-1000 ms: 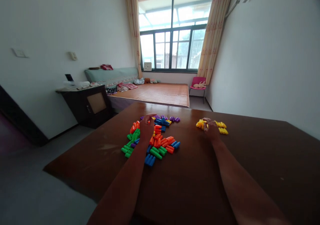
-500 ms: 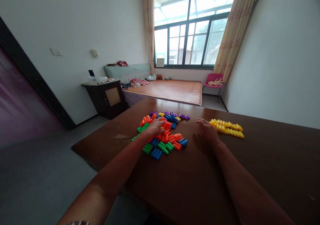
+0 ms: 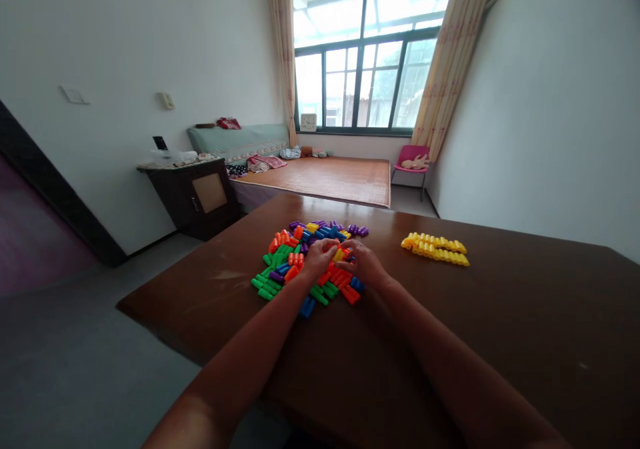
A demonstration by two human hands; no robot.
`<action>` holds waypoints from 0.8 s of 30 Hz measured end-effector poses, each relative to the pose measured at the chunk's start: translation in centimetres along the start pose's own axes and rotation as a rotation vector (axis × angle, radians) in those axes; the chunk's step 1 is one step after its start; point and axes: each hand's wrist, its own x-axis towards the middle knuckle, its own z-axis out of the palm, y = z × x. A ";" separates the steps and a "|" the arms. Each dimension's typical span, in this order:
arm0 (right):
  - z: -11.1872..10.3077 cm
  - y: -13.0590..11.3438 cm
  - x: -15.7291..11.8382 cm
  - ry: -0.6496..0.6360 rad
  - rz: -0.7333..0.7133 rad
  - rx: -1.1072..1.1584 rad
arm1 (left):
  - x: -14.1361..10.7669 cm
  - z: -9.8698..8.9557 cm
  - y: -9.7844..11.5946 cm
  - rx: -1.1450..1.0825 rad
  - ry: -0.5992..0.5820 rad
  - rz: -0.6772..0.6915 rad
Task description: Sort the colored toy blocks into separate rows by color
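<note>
Over the right part of a pile of coloured plastic building blocks (image 3: pixel 290 252), my two hands are close together. A small yellow building block (image 3: pixel 339 255) shows between them. My left hand (image 3: pixel 320 260) pinches this block at its left side. My right hand (image 3: pixel 364 264) is just right of it, thumb and forefinger apart; whether its fingertips touch the block I cannot make out. The pile holds orange, green, blue, purple and yellow blocks, partly hidden under my hands. Two rows of joined yellow blocks (image 3: pixel 435 248) lie to the right.
The blocks lie on a brown table (image 3: pixel 500 329), whose left corner juts over the floor. Beyond it are a bed with a mat (image 3: pixel 320 179), a dark cabinet (image 3: pixel 213 196) and a pink chair (image 3: pixel 414 159) by the window.
My left hand has lifted a yellow block from the pile and moved slightly right. My right hand has moved left, from beside the yellow rows to the block. The view has turned slightly right.
</note>
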 end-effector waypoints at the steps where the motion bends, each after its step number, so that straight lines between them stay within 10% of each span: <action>1: 0.4 -0.3 -0.1 0.008 -0.003 -0.023 | -0.1 0.2 0.0 -0.010 0.018 0.000; 7: -0.8 1.3 1.0 0.005 -0.020 -0.011 | -0.1 -0.7 0.5 0.254 0.106 0.118; 15: -15.3 12.6 -3.4 0.478 0.559 -0.331 | 0.2 -2.6 -0.5 0.421 0.196 0.233; 19: -19.2 15.7 -7.0 0.409 0.701 -0.603 | 0.3 -2.4 -0.9 0.417 0.144 0.269; 24: -18.6 15.6 -7.4 0.232 0.784 -0.728 | 0.0 -2.2 -0.5 0.480 0.115 0.325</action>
